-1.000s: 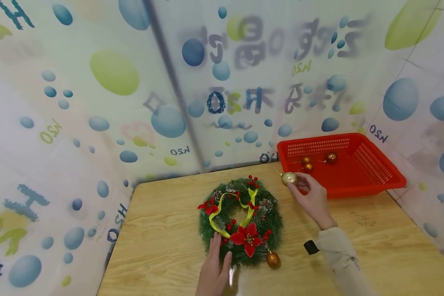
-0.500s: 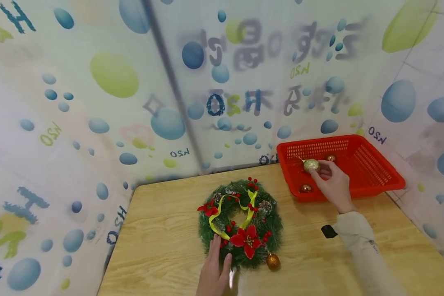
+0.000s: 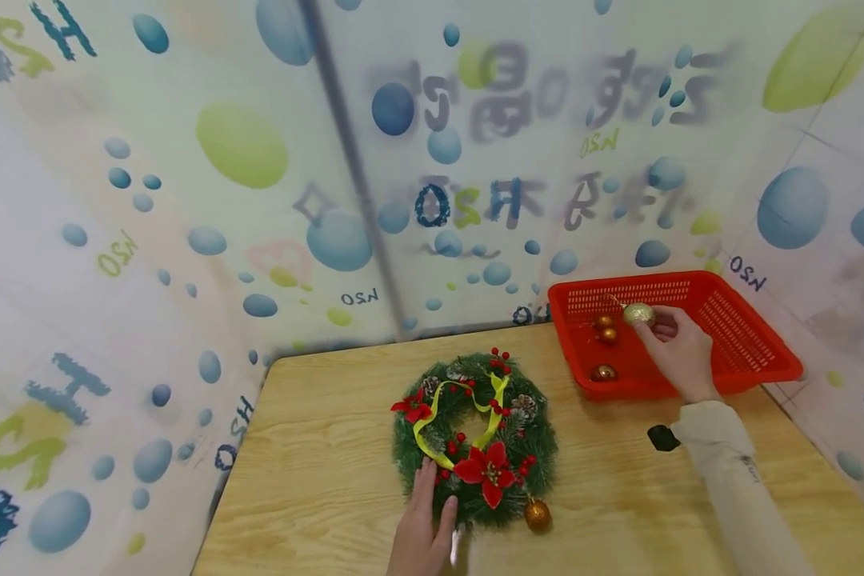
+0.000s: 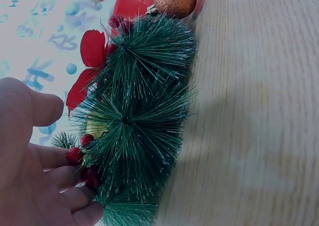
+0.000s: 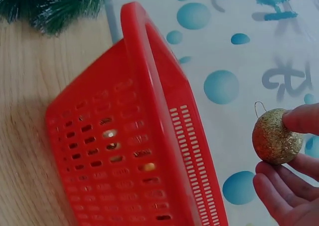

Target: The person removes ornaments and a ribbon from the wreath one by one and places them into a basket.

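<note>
Your left hand (image 4: 32,173) is at the wreath (image 4: 129,118), fingers (image 4: 62,177) by the red berries (image 4: 75,156), thumb (image 4: 49,110) just beside the red petals (image 4: 92,50). Copper glitter ball (image 4: 175,0) at the wreath's upper end, red slotted basket (image 4: 134,1) behind it. Wood-grain worktop (image 4: 254,111) fills your right side, bubble-print backdrop (image 4: 30,51) upper left

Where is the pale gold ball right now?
In the head view, the pale gold ball is right of centre, held in the right hand over the red basket.
</note>
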Tool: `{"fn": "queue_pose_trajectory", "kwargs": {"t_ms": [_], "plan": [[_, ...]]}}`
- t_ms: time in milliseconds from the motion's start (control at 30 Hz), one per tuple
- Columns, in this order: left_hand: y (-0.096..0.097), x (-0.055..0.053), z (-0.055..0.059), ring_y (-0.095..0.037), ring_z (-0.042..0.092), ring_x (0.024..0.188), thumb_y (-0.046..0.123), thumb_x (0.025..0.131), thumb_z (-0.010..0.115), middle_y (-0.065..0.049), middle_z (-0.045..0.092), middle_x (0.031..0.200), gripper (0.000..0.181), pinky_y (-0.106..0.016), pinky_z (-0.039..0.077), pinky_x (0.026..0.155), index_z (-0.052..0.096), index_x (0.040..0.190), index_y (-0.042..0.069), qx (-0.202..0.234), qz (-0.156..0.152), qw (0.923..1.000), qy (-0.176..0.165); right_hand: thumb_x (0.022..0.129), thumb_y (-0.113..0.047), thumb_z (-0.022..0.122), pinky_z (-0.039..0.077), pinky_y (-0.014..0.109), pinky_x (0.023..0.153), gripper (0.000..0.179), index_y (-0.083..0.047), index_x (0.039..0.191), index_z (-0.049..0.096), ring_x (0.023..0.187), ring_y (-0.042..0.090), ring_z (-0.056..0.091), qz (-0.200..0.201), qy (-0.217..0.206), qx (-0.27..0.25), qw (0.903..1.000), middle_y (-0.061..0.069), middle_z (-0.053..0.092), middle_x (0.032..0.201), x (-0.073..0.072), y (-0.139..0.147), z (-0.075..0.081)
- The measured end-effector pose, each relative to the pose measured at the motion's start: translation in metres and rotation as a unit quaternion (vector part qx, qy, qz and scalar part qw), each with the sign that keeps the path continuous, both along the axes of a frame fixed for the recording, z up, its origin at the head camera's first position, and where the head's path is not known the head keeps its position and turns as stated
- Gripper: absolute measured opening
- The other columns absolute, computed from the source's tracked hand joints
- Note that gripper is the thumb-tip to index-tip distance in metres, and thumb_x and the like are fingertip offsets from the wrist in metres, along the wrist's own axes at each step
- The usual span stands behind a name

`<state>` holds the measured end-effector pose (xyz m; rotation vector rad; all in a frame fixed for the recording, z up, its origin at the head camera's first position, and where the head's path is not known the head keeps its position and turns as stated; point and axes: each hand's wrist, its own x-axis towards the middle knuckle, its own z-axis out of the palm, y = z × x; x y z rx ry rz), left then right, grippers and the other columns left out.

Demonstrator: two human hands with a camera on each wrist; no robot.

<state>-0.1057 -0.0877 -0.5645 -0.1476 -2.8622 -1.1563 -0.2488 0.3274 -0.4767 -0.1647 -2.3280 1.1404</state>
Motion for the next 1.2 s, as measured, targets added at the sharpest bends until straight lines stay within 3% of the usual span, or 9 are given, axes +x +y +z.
{"fn": "queue_pose_trajectory", "kwargs": {"t_ms": [133, 233, 367, 467, 600, 733, 833, 933, 1200], "plan": [[0.000, -0.001, 0.002, -0.045, 0.037, 0.146, 0.043, 0.107, 0.048, -0.021, 0.036, 0.162, 0.065, -0.062, 0.043, 0.108, 0.039, 0.154, 0.000, 0.002, -0.001, 1.0000, 0.002, 0.098, -0.035, 0.066, 0.038, -0.006, 0.073, 0.053, 0.006, 0.131, 0.057, 0.088, -0.008, 0.055, -0.009, -0.011, -0.003, 0.9999, 0.029, 0.066, 0.122, -0.002, 0.011, 0.002], [0.000, -0.001, 0.003, -0.045, 0.037, 0.146, 0.042, 0.106, 0.049, -0.021, 0.036, 0.161, 0.065, -0.062, 0.044, 0.107, 0.039, 0.155, 0.001, 0.003, 0.000, 1.0000, 0.002, 0.099, -0.038, 0.064, 0.038, -0.005, 0.071, 0.056, 0.005, 0.133, 0.056, 0.085, -0.018, 0.044, -0.011, -0.024, -0.008, 0.9996, 0.029, 0.065, 0.125, -0.005, 0.019, 0.002], [0.001, 0.000, 0.003, -0.045, 0.039, 0.145, 0.041, 0.106, 0.050, -0.020, 0.037, 0.161, 0.063, -0.061, 0.044, 0.107, 0.039, 0.154, 0.001, 0.004, 0.002, 1.0000, 0.003, 0.100, -0.040, 0.062, 0.039, -0.002, 0.069, 0.059, 0.006, 0.136, 0.054, 0.098, 0.013, 0.064, -0.022, -0.052, -0.007, 0.9984, 0.030, 0.062, 0.129, -0.006, 0.029, 0.000], [0.001, 0.001, 0.003, -0.046, 0.039, 0.145, 0.041, 0.106, 0.051, -0.020, 0.038, 0.161, 0.063, -0.062, 0.045, 0.106, 0.040, 0.154, 0.001, 0.005, 0.002, 1.0000, 0.001, 0.101, -0.040, 0.058, 0.058, 0.021, 0.085, 0.060, 0.006, 0.139, 0.051, 0.115, 0.043, 0.061, -0.029, -0.078, -0.005, 0.9965, 0.031, 0.060, 0.134, -0.005, 0.033, -0.003], [0.001, 0.002, 0.002, -0.046, 0.038, 0.145, 0.042, 0.105, 0.052, -0.021, 0.037, 0.161, 0.064, -0.063, 0.045, 0.105, 0.040, 0.154, 0.002, 0.006, 0.002, 0.9999, -0.010, 0.103, -0.042, 0.055, 0.050, 0.060, 0.102, 0.062, 0.006, 0.142, 0.048, 0.122, 0.046, 0.056, -0.033, -0.106, -0.010, 0.9938, 0.031, 0.056, 0.139, -0.003, 0.035, -0.006], [0.001, 0.002, 0.001, -0.046, 0.039, 0.145, 0.043, 0.105, 0.052, -0.021, 0.038, 0.161, 0.065, -0.063, 0.045, 0.105, 0.041, 0.154, 0.001, 0.007, 0.002, 0.9999, -0.012, 0.102, -0.042, 0.057, 0.054, 0.046, 0.092, 0.062, 0.007, 0.139, 0.050, 0.120, 0.046, 0.056, -0.039, -0.102, -0.003, 0.9940, 0.031, 0.058, 0.136, -0.002, 0.038, -0.005], [0.001, 0.002, 0.000, -0.047, 0.040, 0.144, 0.043, 0.105, 0.052, -0.021, 0.039, 0.160, 0.065, -0.063, 0.045, 0.105, 0.042, 0.153, 0.001, 0.004, 0.007, 0.9999, -0.008, 0.102, -0.040, 0.058, 0.048, 0.034, 0.083, 0.059, 0.009, 0.135, 0.052, 0.116, 0.046, 0.058, -0.045, -0.084, 0.017, 0.9953, 0.033, 0.061, 0.130, -0.004, 0.040, -0.005], [0.000, 0.003, -0.002, -0.047, 0.041, 0.143, 0.043, 0.104, 0.053, -0.022, 0.040, 0.159, 0.065, -0.062, 0.046, 0.104, 0.042, 0.153, 0.001, 0.001, 0.013, 0.9999, -0.007, 0.102, -0.038, 0.058, 0.046, 0.036, 0.084, 0.058, 0.011, 0.133, 0.053, 0.115, 0.047, 0.059, -0.048, -0.072, 0.027, 0.9959, 0.034, 0.061, 0.128, -0.006, 0.041, -0.006], [0.000, 0.002, -0.002, -0.045, 0.043, 0.143, 0.042, 0.104, 0.055, -0.021, 0.041, 0.159, 0.065, -0.061, 0.048, 0.103, 0.043, 0.152, 0.001, 0.001, 0.021, 0.9998, 0.002, 0.103, -0.042, 0.054, 0.049, 0.064, 0.100, 0.065, 0.007, 0.145, 0.044, 0.122, 0.048, 0.056, -0.060, -0.076, -0.005, 0.9953, 0.033, 0.056, 0.137, -0.006, 0.038, -0.002]]}}
